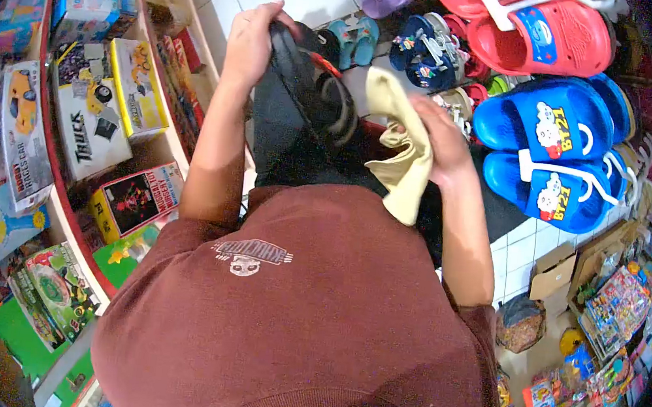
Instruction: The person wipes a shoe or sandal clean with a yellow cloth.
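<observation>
My left hand point(249, 43) grips the top end of a black sandal point(312, 89) and holds it upright in front of my maroon shirt. My right hand point(445, 140) clutches a crumpled beige cloth point(404, 158). The cloth's upper tip lies against the sandal's side near its grey strap, and its loose end hangs down over my shirt. The sandal's lower part is hidden behind my body.
Wooden shelves point(165, 87) on the left hold boxed toys, including a truck box point(89, 127). Blue children's sandals point(558, 148) and red ones point(539, 27) lie on the white tiled floor at the right. More small sandals point(426, 47) sit beyond, and packets of small toys point(609, 309) at lower right.
</observation>
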